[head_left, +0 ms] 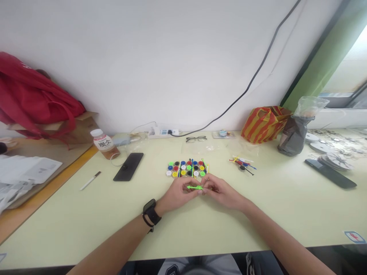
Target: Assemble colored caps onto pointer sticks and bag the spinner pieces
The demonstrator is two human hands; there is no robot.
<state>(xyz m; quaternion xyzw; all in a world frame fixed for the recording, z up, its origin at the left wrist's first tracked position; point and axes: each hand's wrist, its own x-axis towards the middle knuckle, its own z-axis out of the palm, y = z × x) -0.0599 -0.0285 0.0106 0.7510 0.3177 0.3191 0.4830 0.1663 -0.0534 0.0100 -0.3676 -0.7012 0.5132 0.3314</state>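
My left hand (pixel 177 194) and my right hand (pixel 220 192) meet at the middle of the pale green table (pixel 86 225), both pinched on a small green plastic stick (pixel 195 187) held level between them. A black watch sits on my left wrist. Just beyond my fingers lies a grid of small coloured round caps (pixel 187 168) with thin coloured sticks laid between the rows. To the right of it rests a loose pile of coloured sticks (pixel 242 163).
A black phone (pixel 128 166), a white pen (pixel 90 180) and a bottle (pixel 104 144) lie at the left. Glasses (pixel 196 138) and a power strip (pixel 163 132) sit by the wall. A striped bag (pixel 265 123), a grey bag (pixel 294 133) and a dark tablet (pixel 329 173) are on the right.
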